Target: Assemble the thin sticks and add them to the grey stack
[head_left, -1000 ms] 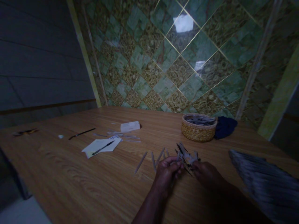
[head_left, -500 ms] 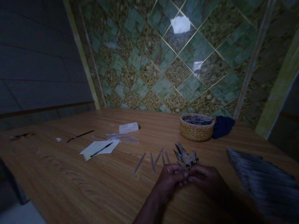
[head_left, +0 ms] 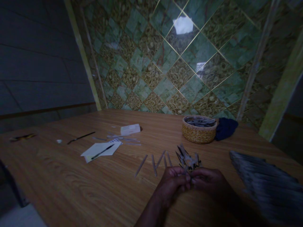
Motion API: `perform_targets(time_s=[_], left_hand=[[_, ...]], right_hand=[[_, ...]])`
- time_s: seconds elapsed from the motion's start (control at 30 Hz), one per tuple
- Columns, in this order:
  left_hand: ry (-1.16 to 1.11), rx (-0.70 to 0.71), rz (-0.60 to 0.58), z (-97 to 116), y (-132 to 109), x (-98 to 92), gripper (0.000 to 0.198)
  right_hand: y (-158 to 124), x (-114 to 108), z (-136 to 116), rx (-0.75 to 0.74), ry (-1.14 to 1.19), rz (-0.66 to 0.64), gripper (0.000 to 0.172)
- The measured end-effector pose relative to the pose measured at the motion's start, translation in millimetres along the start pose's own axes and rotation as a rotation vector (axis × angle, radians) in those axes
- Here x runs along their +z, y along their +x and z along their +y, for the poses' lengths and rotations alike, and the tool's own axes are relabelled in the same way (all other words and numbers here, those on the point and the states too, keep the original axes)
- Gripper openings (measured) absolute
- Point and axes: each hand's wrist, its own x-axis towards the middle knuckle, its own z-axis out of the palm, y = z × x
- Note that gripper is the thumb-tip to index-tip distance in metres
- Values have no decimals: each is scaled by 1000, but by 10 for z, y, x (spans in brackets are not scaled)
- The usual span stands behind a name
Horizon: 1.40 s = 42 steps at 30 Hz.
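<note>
My left hand (head_left: 172, 180) and right hand (head_left: 209, 178), apart a second ago, now meet before the jumbled heap of thin grey-and-black sticks (head_left: 188, 158), evidently working jointly; fingers curled, grip indiscernible.

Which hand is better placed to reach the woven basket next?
Likely the right hand: the woven basket stands almost straight ahead of it, while the left hand sits farther left.

We see a loose cluster of thin grey and black sticks (head_left: 186, 156), splayed at mixed angles, well apart from the worktop's (head_left: 99, 186) far edge.
</note>
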Motion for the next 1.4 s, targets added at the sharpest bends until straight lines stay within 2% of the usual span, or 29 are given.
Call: perform_targets(time_s=[0.17, 0.3, 0.47, 0.7, 1.0, 1.27, 1.4], left_hand=[[-34, 1, -12, -9, -19, 29, 24], [32, 43, -22, 15, -36, 42, 32], [123, 22, -87, 29, -22, 39, 41], [174, 43, -157, 14, -34, 42, 41], [217, 42, -168, -10, -21, 30, 44], [254, 41, -171, 13, -27, 34, 45], [271, 34, -182, 5, -24, 32, 45]], right_hand=[[-8, -9, -9, 38, 40, 4, 19], [11, -78, -31, 37, 94, 80, 25], [30, -172, -65, 31, 103, 171, 24], [13, -170, -99, 20, 117, 120, 17], [-4, -200, -105, 17, 91, 93, 16], [-13, -215, -145, 4, -51, 49, 16], [-22, -225, -187, -55, -228, 43, 16]])
